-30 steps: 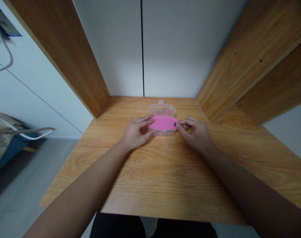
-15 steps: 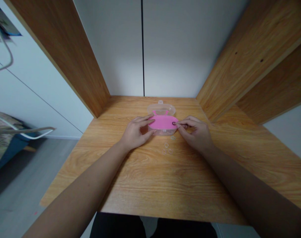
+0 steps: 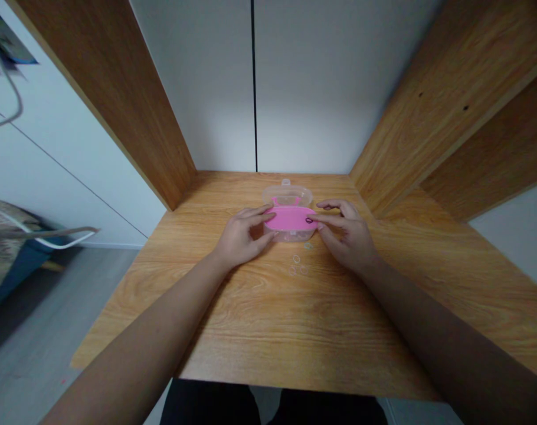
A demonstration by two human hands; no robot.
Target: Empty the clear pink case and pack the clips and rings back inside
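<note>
A small clear plastic box (image 3: 290,236) with a bright pink inner tray (image 3: 290,219) stands on the wooden tabletop, its transparent lid (image 3: 288,193) tipped back behind it. My left hand (image 3: 244,237) grips the left end, fingers on the pink surface and thumb along the front wall. On the right end of the pink surface lies a small dark elastic band (image 3: 309,220), touched by the index finger of my right hand (image 3: 349,232). The right thumb sits at the box's right edge, and the fingers are spread apart.
Several thin, pale elastic bands (image 3: 296,259) lie on the tabletop (image 3: 295,330) in front of the box. A white panel (image 3: 304,106) stands behind, with wooden boards (image 3: 432,112) at both sides. White cables (image 3: 51,237) hang at the left.
My right hand has loosened its pinch on the dark band: the fingers are now spread, with the index finger extended over it. My left hand keeps its hold on the box.
</note>
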